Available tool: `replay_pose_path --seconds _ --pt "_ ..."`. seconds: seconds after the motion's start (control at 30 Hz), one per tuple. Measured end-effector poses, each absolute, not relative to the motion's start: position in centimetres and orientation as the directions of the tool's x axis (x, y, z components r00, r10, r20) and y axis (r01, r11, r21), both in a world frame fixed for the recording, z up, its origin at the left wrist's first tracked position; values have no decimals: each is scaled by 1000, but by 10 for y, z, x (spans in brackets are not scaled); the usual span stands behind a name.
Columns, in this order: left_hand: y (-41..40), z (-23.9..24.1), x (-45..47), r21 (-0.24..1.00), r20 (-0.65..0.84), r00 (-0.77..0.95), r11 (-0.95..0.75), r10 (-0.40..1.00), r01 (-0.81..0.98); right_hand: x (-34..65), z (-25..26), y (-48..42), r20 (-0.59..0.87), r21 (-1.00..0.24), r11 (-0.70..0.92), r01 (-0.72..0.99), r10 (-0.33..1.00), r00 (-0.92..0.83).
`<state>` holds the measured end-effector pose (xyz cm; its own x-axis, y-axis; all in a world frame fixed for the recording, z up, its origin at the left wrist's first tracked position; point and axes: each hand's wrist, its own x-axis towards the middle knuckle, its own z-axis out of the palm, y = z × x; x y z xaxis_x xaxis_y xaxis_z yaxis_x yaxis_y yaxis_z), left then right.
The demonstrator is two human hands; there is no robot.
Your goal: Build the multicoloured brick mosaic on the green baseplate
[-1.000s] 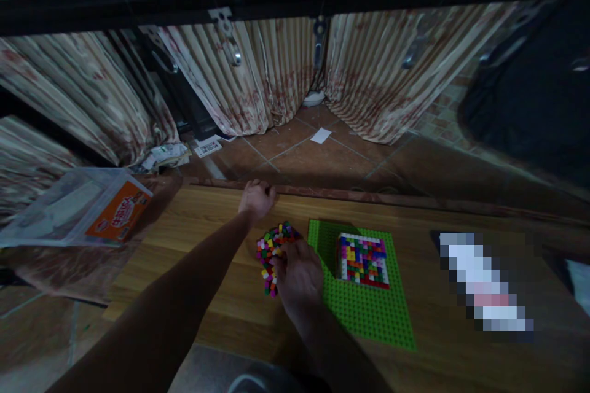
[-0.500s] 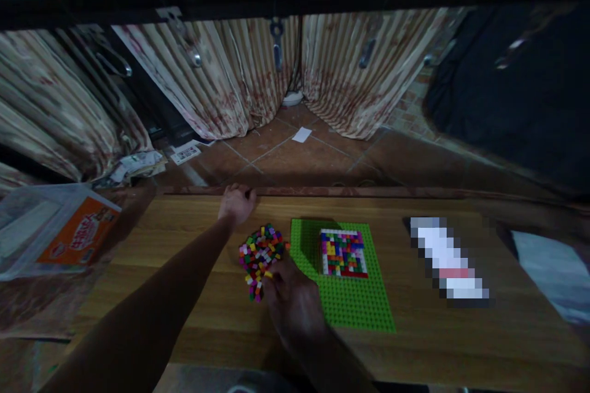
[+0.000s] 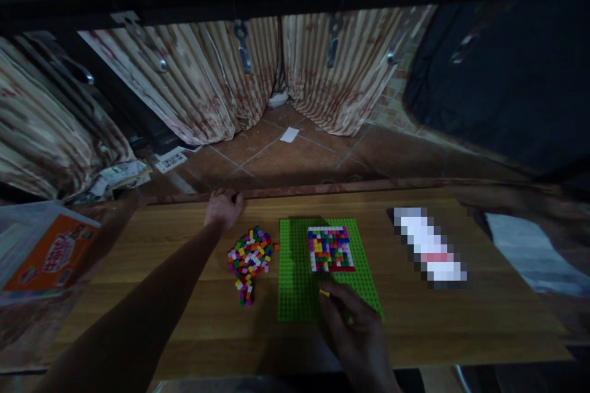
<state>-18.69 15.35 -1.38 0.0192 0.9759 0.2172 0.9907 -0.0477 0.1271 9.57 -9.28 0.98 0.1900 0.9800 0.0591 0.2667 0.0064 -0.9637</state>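
Note:
Between the thumb and finger of my right hand (image 3: 353, 319) is a small yellow toy brick (image 3: 324, 292), held over the near part of the green baseplate (image 3: 295, 304). On the plate, just beyond that hand, stands a square build of multicoloured bricks (image 3: 332, 250) with white along its left and far sides and red along its near side. A pile of loose bricks (image 3: 251, 252) lies on the wood left of the plate. My left hand (image 3: 224, 207) rests by the table's far edge with its fingers curled; no object shows in it.
The wooden table (image 3: 184, 319) carries a pixelated, phone-like object (image 3: 431, 245) on the right. A pale sheet (image 3: 534, 252) lies beyond it. To the left stands a clear plastic box (image 3: 27, 215) with an orange label. Striped curtains (image 3: 193, 86) hang beyond the tiled floor.
My right hand has moved right from the loose pile to above the green baseplate, carrying the yellow brick. My left hand stays at the far edge. The camera view has shifted slightly.

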Motion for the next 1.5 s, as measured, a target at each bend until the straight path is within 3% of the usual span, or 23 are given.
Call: replay_pose_path --seconds 0.13,0.27,0.67,1.13,1.5 --pt "153 -13 -186 152 203 -10 -22 979 988 112 10 -85 -36 -975 -115 191 927 374" --pt "154 -10 -186 165 183 -2 -28 983 986 122 14 -79 -68 -985 -133 113 889 452" --pt "154 -10 -186 127 190 6 -31 982 991 125 13 -80 -141 -989 -147 -24 869 474" --pt "153 -10 -186 168 191 3 -36 982 985 125 16 -81 -108 -989 -141 36 878 467" --pt "154 -11 -186 125 191 15 -39 982 991 127 14 -82 -98 -987 -147 72 885 455"
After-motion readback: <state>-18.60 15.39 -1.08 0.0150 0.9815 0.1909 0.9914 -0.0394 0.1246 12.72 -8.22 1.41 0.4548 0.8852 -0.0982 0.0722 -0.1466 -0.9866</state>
